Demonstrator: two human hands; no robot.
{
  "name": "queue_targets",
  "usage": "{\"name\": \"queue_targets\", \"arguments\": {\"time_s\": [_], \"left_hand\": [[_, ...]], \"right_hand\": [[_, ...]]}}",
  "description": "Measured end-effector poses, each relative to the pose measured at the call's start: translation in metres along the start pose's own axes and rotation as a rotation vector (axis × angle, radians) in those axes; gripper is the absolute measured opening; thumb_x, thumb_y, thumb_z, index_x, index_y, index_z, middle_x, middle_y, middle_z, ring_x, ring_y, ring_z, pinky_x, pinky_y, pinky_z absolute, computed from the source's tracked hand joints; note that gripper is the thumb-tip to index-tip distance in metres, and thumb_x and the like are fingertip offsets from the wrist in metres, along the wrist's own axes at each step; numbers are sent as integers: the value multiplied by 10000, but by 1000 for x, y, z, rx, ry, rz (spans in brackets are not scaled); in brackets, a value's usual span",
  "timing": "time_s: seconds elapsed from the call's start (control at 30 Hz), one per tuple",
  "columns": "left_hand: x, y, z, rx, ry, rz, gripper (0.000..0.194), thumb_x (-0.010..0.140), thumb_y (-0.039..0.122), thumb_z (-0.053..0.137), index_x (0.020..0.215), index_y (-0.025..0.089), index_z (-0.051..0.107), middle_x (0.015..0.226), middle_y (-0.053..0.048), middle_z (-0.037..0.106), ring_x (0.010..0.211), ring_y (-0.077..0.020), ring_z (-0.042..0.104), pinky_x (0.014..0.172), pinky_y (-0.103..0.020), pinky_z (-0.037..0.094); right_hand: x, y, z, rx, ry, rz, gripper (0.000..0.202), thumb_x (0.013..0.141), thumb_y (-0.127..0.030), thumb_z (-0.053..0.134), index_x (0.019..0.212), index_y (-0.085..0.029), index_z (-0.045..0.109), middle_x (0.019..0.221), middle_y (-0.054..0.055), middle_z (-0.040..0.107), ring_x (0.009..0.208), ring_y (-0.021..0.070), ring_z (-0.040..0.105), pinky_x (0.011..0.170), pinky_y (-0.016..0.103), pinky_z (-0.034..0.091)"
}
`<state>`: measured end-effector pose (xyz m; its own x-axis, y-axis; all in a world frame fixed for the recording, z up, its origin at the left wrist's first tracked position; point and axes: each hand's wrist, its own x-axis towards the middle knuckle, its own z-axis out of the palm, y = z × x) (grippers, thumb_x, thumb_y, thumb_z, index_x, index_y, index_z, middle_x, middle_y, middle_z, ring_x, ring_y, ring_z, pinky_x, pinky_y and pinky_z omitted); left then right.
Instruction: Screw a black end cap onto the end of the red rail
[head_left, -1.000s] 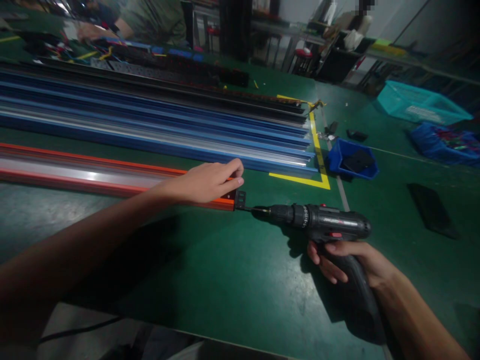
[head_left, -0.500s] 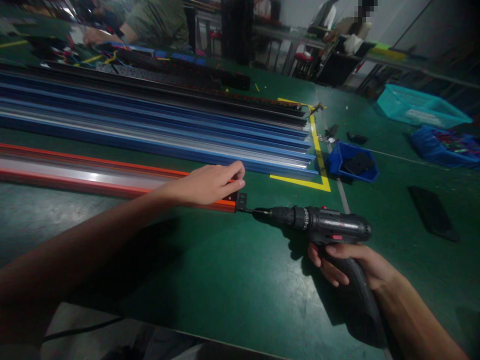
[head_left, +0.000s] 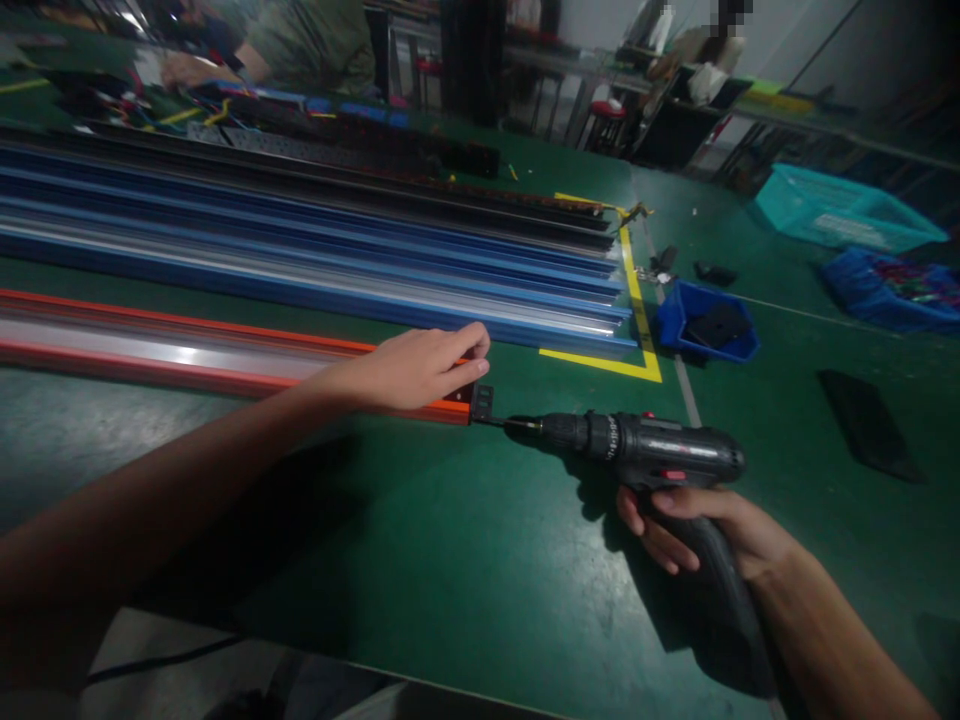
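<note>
A long orange profile (head_left: 187, 354) with a pale, shiny inner face lies along the near side of the table. My left hand (head_left: 427, 368) is closed over its right end, fingers curled and pressing down. At that end sits a small black end bracket (head_left: 482, 402) with slots in it. My right hand (head_left: 675, 530) wraps round the grip of a black cordless drill (head_left: 664, 447), which lies level and points left. The drill's long bit (head_left: 517, 425) reaches the lower part of the bracket; I cannot make out a screw there.
Blue profiles (head_left: 315, 255) and black ones lie side by side behind the orange one, near yellow tape (head_left: 600, 366). On the right are a blue bin (head_left: 709, 325), a teal basket (head_left: 840, 210) and a black flat piece (head_left: 870, 425). Across the table a co-worker's hand (head_left: 191, 72) handles wires.
</note>
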<state>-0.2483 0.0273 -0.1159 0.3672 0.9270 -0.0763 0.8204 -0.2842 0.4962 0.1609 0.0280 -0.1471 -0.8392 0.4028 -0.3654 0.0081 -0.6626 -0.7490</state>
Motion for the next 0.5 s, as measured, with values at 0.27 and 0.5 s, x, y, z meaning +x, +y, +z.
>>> {"name": "queue_targets", "arguments": {"time_s": [0.27, 0.5], "left_hand": [[-1, 2, -1, -6, -4, -15, 286, 1105, 538, 412, 1080, 264, 493, 832, 10, 703, 688, -190, 620, 669, -326, 338], [0, 1, 0, -10, -3, -2, 298, 1106, 538, 407, 1080, 255, 498, 840, -5, 705, 692, -192, 629, 660, -329, 338]], "right_hand": [[-1, 2, -1, 22, 12, 4, 260, 998, -300, 745, 1027, -53, 821, 709, 32, 683, 499, 79, 568, 591, 221, 615], [-1, 0, -1, -4, 16, 11, 268, 980, -322, 759, 1036, -73, 842, 731, 33, 703, 480, 63, 546, 585, 211, 607]]}}
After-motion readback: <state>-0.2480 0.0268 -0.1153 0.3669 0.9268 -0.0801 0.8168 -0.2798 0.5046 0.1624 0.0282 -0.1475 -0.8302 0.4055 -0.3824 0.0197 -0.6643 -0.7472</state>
